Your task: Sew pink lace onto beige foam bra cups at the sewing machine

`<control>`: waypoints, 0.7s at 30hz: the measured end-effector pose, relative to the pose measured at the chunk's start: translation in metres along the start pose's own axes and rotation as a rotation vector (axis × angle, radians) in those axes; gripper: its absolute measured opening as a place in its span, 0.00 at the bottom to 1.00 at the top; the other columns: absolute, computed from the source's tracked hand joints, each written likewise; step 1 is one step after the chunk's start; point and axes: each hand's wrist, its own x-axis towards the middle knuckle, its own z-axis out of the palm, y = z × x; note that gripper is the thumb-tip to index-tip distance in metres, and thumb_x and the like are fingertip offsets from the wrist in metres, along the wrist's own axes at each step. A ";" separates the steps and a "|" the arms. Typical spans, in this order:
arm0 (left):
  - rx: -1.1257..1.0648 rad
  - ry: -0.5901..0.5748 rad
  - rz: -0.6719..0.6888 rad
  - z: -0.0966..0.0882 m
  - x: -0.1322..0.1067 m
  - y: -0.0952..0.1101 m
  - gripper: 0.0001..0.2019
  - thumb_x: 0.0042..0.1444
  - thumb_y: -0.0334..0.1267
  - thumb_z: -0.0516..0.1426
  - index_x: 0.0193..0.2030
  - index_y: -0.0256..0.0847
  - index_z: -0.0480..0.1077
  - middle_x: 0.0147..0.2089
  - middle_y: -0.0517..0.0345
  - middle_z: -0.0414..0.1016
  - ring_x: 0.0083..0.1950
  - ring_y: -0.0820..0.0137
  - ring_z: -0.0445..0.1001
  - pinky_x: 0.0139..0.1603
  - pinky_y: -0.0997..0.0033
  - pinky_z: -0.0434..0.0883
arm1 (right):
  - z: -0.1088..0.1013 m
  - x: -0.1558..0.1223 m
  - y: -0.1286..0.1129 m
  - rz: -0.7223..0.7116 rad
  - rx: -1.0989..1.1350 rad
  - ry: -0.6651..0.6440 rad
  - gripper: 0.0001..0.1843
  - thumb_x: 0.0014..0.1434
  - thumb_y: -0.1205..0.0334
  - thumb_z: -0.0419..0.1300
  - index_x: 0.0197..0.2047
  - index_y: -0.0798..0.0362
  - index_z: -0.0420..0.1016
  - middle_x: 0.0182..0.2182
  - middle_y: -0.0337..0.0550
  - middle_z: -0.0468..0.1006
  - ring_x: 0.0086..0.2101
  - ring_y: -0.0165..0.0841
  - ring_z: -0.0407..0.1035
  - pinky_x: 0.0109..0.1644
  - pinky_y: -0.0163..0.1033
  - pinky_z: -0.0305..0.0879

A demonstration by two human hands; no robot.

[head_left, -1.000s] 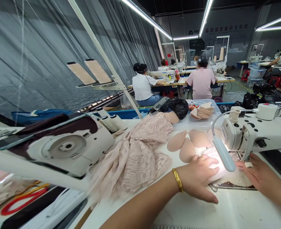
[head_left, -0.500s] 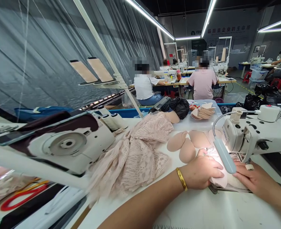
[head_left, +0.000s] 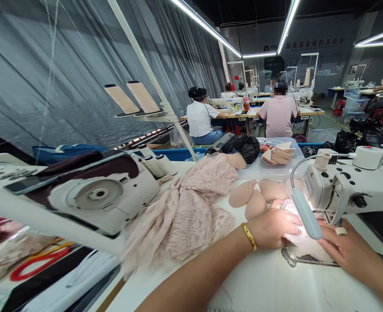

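My left hand (head_left: 276, 227), with a gold bangle at the wrist, is closed on the left side of a pale pink fabric piece (head_left: 293, 239). The piece lies at the bed of a white sewing machine (head_left: 328, 184), under a lit grey gooseneck lamp (head_left: 306, 214). My right hand (head_left: 349, 242) lies with its fingers stretched out, flat at the fabric's right side, close to the needle area. The lamp head hides part of the fabric and the needle. Several beige bra cups (head_left: 256, 203) lie just beyond my left hand.
Beige lace fabric (head_left: 191, 216) is heaped on the white table (head_left: 253, 286). At the left stand another machine (head_left: 94, 199) and thread cones (head_left: 155, 164). A clear tray (head_left: 250, 172) holds more cups beside a black bag (head_left: 246, 147). Two co-workers sit ahead.
My left hand has moved slightly left and away from me with the fabric. More of the metal plate's front edge shows. My right hand stays beside the needle area.
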 end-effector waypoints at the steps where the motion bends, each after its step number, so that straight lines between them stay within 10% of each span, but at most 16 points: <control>1: -0.005 0.007 0.001 0.000 0.000 0.000 0.07 0.57 0.29 0.59 0.40 0.43 0.75 0.51 0.57 0.82 0.50 0.62 0.76 0.60 0.52 0.56 | 0.000 0.000 0.000 -0.002 -0.008 0.010 0.23 0.73 0.55 0.52 0.68 0.35 0.70 0.59 0.37 0.80 0.53 0.48 0.74 0.54 0.55 0.74; 21: -0.024 0.027 -0.042 0.005 0.000 -0.001 0.06 0.59 0.30 0.58 0.38 0.44 0.75 0.49 0.58 0.82 0.50 0.63 0.75 0.64 0.47 0.52 | 0.000 -0.004 0.008 0.137 0.209 0.109 0.13 0.74 0.54 0.50 0.50 0.46 0.74 0.50 0.49 0.79 0.54 0.47 0.73 0.57 0.53 0.73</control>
